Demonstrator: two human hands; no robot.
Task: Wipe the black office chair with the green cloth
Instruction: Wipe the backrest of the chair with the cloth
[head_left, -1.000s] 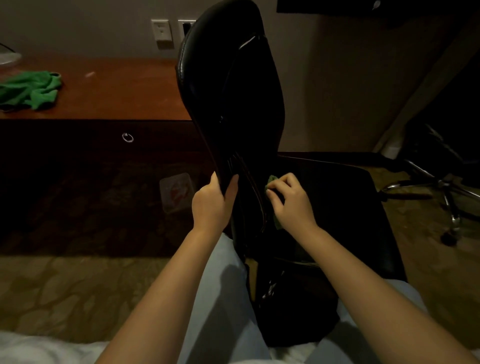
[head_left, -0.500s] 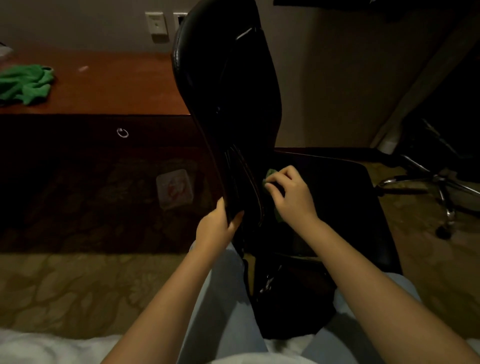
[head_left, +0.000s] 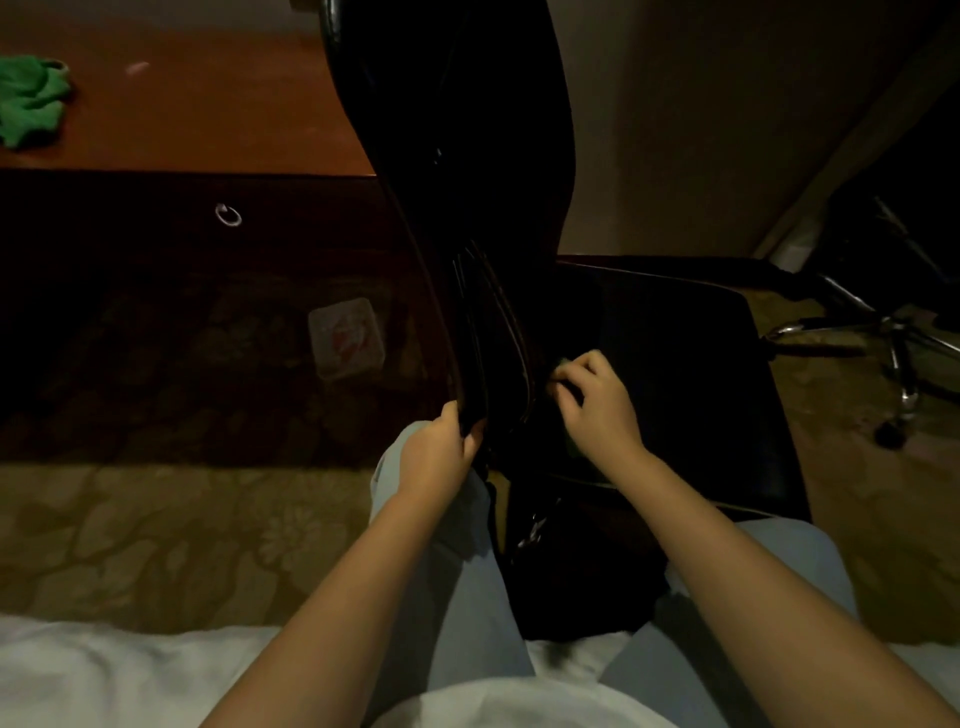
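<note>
The black office chair (head_left: 467, 171) lies tipped over between my knees, its backrest rising up the middle of the view and its seat (head_left: 675, 374) spreading to the right. My left hand (head_left: 439, 457) grips the lower edge of the backrest. My right hand (head_left: 597, 400) presses a bunched green cloth (head_left: 574, 448) against the dark gap where backrest meets seat. My fingers and the shadow hide most of the cloth.
A wooden desk (head_left: 208, 104) with a ring drawer pull (head_left: 228, 214) stands at the left, a second green cloth (head_left: 31, 101) on its top. A clear packet (head_left: 347, 344) lies on the patterned carpet. The chair's chrome wheeled base (head_left: 893, 343) sticks out right. White bedding (head_left: 104, 675) is in front.
Both hands slid down the chair toward me. The right hand carried the cloth lower into the seat gap, and the left hand moved its grip further down the backrest edge.
</note>
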